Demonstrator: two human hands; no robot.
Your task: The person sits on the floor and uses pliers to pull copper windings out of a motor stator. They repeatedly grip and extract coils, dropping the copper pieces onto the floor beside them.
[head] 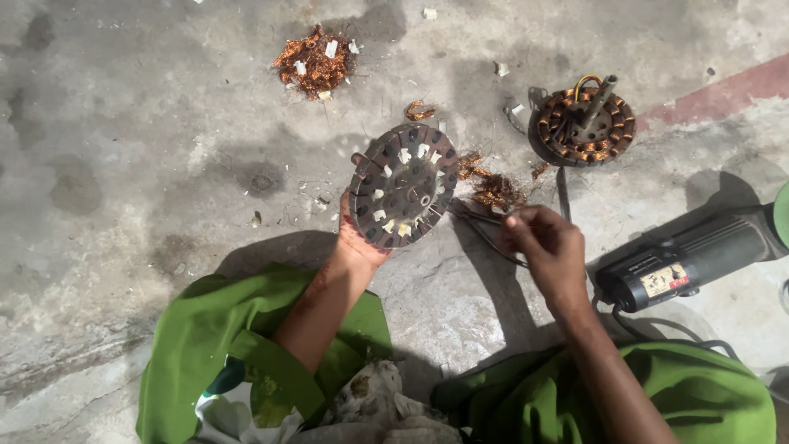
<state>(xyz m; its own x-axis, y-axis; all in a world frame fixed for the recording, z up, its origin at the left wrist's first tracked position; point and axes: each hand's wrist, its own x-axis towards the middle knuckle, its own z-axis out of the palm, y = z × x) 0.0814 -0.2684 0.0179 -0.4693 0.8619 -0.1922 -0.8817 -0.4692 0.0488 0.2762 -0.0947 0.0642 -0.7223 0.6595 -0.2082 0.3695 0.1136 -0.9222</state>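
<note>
My left hand [359, 238] props the slotted stator disc [403, 185] upright from behind, fingers clamped on its lower rim. My right hand [546, 247], just beside it, pinches pliers [481, 218] toward the copper strands [491, 187]. I judge I'm stripping windings; next needs a firm pull.

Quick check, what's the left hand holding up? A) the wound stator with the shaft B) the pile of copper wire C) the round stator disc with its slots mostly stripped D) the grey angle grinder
C: the left hand props up the stripped stator disc on edge, while the angle grinder, the wound stator and the copper wire pile all lie on the concrete floor.
</note>
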